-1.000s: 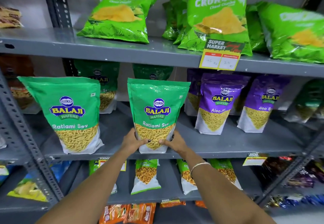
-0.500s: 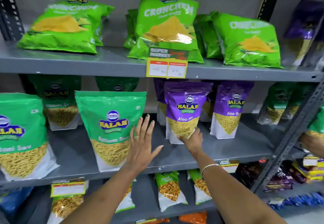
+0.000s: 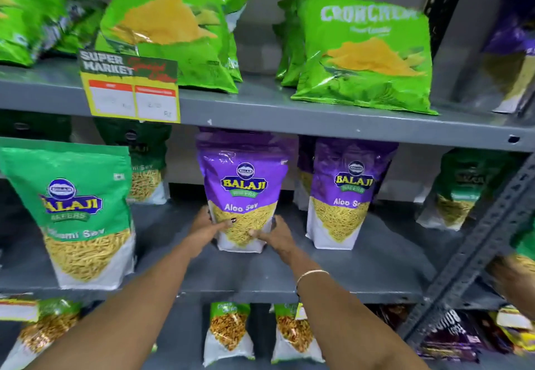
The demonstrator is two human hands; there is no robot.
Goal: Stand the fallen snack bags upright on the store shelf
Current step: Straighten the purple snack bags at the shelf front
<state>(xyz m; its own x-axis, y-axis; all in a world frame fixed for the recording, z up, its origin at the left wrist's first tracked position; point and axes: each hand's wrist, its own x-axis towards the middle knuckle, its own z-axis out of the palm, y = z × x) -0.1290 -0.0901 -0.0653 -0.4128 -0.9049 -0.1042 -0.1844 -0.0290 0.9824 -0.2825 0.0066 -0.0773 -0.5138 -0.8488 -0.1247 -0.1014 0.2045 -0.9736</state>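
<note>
While both arms reach in over the front edge of the grey middle shelf [image 3: 362, 277], the left hand [image 3: 206, 228] and the right hand [image 3: 273, 235] close on the lower part of a purple Aloo Sev bag [image 3: 243, 196], one on each side, the thumbs lying on its front. The bag stands upright on this shelf. Just beside it on the right stands a second purple bag [image 3: 344, 196], and well apart on the left a green Ratlami Sev bag [image 3: 75, 213]. A thin bangle [image 3: 311, 274] sits on the right wrist.
</note>
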